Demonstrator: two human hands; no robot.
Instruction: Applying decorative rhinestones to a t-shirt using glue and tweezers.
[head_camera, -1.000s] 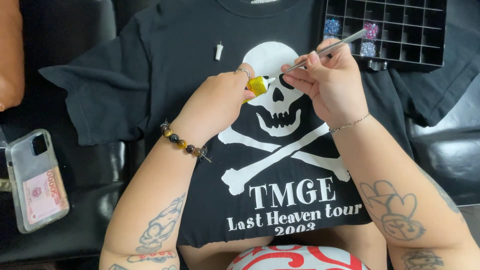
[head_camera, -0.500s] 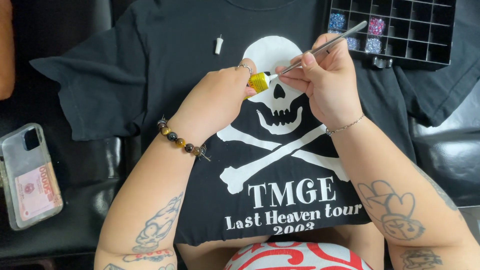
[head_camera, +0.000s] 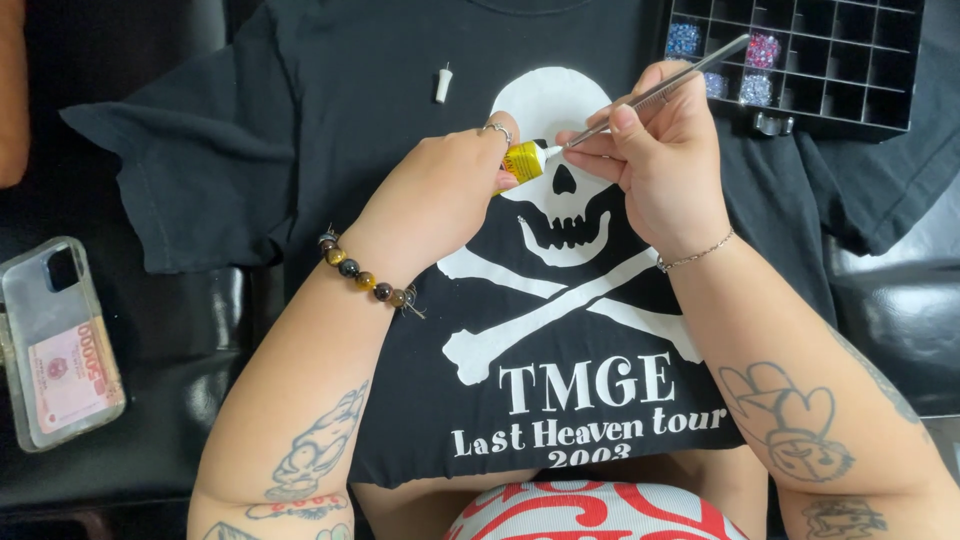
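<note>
Surface: black T-shirt (head_camera: 330, 120) spread flat.
Organizer box (head_camera: 850, 70): few compartments hold rhinestones (head_camera: 684, 40).
Left hand (head_camera: 440, 195): clenched around yellow glue tube (head_camera: 524, 160).
Right hand (head_camera: 665, 165): pinching metal tweezers (head_camera: 665, 90).

The left hand (head_camera: 440, 195) grips a small yellow glue tube (head_camera: 524, 161), white nozzle pointing right. The right hand (head_camera: 660, 160) holds slim metal tweezers (head_camera: 660, 92), tips at the nozzle. Both hover over a black T-shirt with white skull print (head_camera: 330, 120). A black compartment tray of rhinestones (head_camera: 830, 60) lies upper right.

Bright, even overhead light; sharp focus throughout. Soft shadows under both forearms, faint sheen on the black leather seat (head_camera: 900, 310).
</note>
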